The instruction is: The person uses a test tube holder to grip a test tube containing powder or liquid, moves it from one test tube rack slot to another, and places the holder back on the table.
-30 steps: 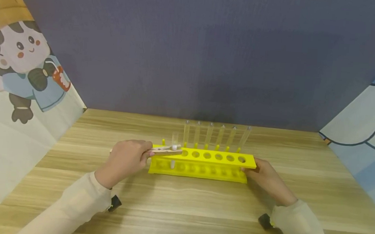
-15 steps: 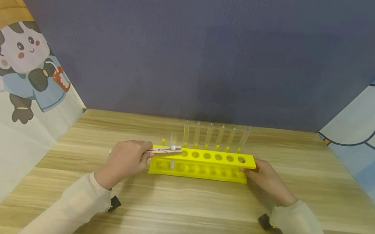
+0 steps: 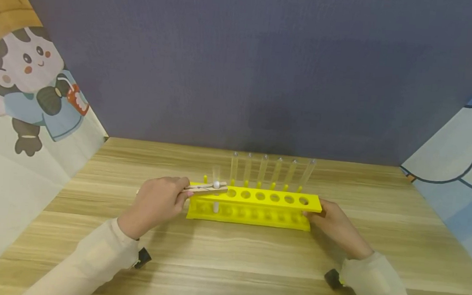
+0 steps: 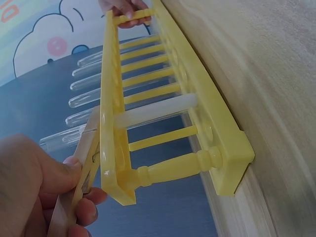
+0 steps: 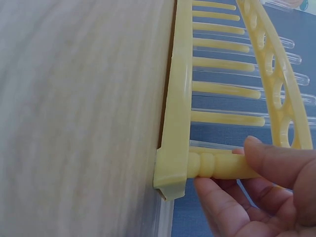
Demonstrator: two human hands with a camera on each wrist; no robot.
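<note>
A yellow test tube rack (image 3: 256, 204) stands on the table. My left hand (image 3: 154, 203) pinches a wooden test tube clamp (image 3: 209, 190), which lies across the rack's left end. At the clamp's jaws is a clear test tube with white contents (image 3: 216, 207), standing in a hole near that end. In the left wrist view its white part (image 4: 155, 109) spans between the rack's top bar and base. My right hand (image 3: 337, 225) grips the rack's right end; in the right wrist view thumb and fingers close round the end post (image 5: 222, 165).
Several clear test tubes (image 3: 263, 170) stand upside down on yellow pegs along the rack's back. Behind rises a dark blue-grey panel (image 3: 257, 76), with cartoon-printed panels on both sides. Wood-grain tabletop (image 3: 236, 266) stretches in front of the rack.
My left hand, the clamp and the upper end of the white-filled test tube have shifted slightly left. The right hand keeps its hold on the rack.
</note>
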